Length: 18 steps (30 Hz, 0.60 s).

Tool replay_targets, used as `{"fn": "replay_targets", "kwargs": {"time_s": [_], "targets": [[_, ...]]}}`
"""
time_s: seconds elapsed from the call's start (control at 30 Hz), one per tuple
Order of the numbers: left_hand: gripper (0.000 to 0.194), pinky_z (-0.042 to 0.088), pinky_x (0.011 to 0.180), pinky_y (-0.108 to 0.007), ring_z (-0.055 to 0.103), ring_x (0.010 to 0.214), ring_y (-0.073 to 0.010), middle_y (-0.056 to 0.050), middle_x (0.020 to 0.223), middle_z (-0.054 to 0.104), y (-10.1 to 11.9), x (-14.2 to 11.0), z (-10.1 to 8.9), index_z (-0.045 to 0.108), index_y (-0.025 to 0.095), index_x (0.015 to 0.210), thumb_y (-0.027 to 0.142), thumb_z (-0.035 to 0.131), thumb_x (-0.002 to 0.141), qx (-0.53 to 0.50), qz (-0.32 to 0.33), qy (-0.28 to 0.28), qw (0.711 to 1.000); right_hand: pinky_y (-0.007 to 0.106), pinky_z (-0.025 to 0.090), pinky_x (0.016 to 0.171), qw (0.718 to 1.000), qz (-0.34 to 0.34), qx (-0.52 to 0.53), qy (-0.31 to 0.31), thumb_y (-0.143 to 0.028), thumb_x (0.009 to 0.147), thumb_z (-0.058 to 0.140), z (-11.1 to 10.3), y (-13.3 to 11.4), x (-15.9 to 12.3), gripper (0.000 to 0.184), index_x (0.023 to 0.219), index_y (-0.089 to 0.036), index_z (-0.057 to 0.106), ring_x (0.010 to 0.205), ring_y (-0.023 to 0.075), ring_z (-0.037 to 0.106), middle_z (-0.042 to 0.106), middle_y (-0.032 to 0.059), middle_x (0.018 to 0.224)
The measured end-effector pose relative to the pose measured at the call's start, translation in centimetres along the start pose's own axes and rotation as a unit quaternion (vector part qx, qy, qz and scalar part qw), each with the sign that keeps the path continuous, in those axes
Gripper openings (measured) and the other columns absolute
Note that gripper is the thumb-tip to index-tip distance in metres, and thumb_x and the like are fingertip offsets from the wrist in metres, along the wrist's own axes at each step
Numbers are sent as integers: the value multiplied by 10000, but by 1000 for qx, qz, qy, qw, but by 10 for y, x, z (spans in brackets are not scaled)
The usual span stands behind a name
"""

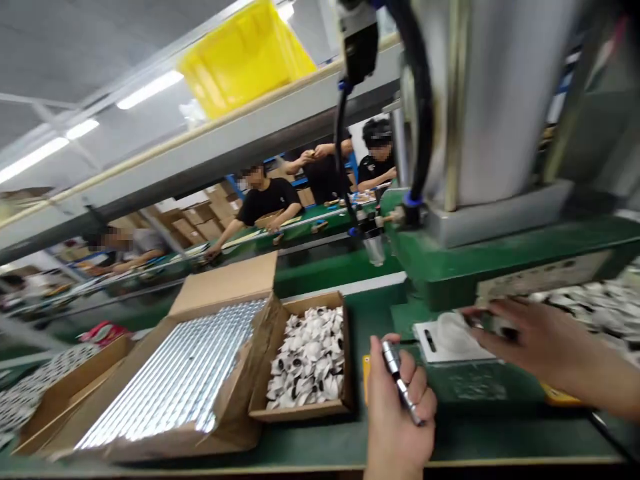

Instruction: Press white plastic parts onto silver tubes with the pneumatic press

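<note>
My left hand [400, 407] is closed round a short shiny metal rod [404, 383] with a thicker end, which lies slantwise across the palm. My right hand [535, 343], smeared by motion, reaches in from the right under the green press. Its bent fingers seem to pinch a small piece, too blurred to name. Just left of those fingertips is a white plate [430, 343] with a dark slot and a rounded white part [454, 333] on it. Small white pieces with dark insides [595, 307] lie in a heap behind my right hand.
The press [500, 253] stands over the green bench [300, 443], its black hose [420, 100] hanging down. To the left are a carton of shiny metal rods [185, 367] and a carton of small white pieces [310, 360]. A yellow bin [245, 60] sits overhead; several co-workers sit beyond.
</note>
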<state>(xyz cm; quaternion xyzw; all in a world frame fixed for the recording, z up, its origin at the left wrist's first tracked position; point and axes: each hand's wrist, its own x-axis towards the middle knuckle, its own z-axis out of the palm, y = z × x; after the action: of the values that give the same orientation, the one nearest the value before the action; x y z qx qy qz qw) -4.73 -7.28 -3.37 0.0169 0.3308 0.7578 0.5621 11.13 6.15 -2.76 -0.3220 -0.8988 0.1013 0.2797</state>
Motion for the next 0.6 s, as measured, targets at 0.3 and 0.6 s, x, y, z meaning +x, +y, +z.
{"fn": "replay_targets", "kwargs": {"time_s": [0.3,0.6], "targets": [[285,230,245,-135,289,315,-31,43,596,493,6,-14,-24,555,214,1044,430,426,909,45,48,44,997,299,496,645,996,-35,-32,-70,-234,851,486,-3,-20,13,263,1062,-252,642,675,198,627,615,23,697],[399,314,290,-175,372,320,-68,62,530,478,0,-14,-32,596,212,860,598,512,803,332,130,79,931,301,529,656,996,-83,-35,-10,-231,916,409,9,-18,-2,285,1043,-300,655,742,193,650,669,38,938]]}}
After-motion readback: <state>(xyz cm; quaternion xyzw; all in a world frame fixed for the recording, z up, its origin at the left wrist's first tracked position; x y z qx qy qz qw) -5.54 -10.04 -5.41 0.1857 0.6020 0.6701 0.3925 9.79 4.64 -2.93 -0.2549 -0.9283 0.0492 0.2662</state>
